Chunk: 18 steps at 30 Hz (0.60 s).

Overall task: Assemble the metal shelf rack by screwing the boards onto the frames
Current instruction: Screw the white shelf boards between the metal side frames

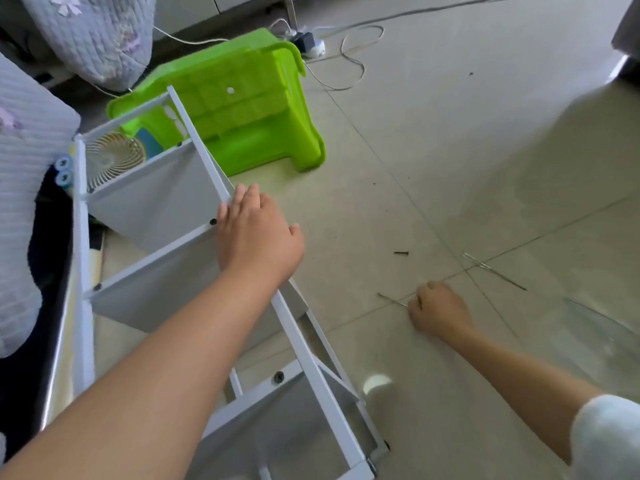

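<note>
A home, most likely a bedroom or living room, seen from the floor; pale glossy floor tiles point(485, 150) with thin grout lines cover the right and far side; quilted bedding with a flower print point(100, 32) hangs at the far left, and more of it lies at the near left; a bright green plastic stool point(249, 102) lies tipped on the tiles beside a small round desk fan point(112, 157); at the far end a white power strip point(311, 46) with loose white cables point(360, 64) trails across the floor.

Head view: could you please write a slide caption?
Left hand steadies the white rack frame; right hand picks a thin metal rod off the floor.
</note>
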{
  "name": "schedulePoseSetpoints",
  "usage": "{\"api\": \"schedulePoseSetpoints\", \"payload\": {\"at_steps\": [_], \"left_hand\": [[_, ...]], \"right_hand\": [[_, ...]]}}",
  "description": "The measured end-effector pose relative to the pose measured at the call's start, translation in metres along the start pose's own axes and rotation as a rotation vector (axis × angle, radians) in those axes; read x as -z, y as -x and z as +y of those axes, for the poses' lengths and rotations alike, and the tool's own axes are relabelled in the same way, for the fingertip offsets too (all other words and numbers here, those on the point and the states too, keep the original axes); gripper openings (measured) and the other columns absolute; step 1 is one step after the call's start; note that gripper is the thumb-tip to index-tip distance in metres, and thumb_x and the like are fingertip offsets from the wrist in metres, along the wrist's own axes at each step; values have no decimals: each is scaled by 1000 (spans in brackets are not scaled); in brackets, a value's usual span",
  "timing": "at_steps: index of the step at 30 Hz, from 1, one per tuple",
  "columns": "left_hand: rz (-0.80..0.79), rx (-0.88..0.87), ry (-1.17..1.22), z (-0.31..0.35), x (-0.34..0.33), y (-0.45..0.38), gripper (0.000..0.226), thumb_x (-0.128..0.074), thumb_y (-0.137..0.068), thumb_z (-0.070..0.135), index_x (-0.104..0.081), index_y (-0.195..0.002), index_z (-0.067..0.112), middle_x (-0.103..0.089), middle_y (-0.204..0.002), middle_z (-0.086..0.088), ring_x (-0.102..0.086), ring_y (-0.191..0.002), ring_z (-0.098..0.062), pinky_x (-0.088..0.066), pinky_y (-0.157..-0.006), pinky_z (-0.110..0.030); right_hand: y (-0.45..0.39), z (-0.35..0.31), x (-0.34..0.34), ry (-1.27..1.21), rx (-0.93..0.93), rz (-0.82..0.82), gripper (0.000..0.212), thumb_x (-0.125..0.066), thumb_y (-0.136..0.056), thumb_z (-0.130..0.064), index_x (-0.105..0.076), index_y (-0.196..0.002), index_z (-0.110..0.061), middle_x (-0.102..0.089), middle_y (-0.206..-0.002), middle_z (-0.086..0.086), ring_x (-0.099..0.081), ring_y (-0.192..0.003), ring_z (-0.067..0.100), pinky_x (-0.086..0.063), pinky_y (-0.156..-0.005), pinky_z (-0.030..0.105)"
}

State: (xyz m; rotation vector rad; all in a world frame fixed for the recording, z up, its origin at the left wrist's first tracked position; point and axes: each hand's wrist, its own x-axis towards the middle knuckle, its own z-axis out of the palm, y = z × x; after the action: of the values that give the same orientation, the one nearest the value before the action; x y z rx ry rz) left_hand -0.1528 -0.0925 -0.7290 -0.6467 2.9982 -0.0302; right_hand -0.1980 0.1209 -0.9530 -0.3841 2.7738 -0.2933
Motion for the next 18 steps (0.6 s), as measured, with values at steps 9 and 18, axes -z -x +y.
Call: {"api": "schedulePoseSetpoints", "payload": {"at_steps": [9, 18], "left_hand": [[9, 7, 7, 0, 0, -2, 53, -44, -93, 31, -34, -137, 2, -23, -152, -9, -9, -144, -21, -7, -117, -36], [79, 6, 32, 4, 2, 3, 41, -39, -95, 30, -43, -127, 6, -34, -144, -8, -16, -142, -21, -10, -114, -40]], "right_hand": [[-76, -18, 14, 128, 79, 0, 38, -37, -91, -3, -37, -128, -4, -43, -129, 14, -42, -119, 32, -42, -88, 39], [-37, -19, -6, 178, 51, -20, 24, -35, -92, -7, -48, -112, -5, -49, -119, 13, -48, -113, 30, -43, -85, 37]]}}
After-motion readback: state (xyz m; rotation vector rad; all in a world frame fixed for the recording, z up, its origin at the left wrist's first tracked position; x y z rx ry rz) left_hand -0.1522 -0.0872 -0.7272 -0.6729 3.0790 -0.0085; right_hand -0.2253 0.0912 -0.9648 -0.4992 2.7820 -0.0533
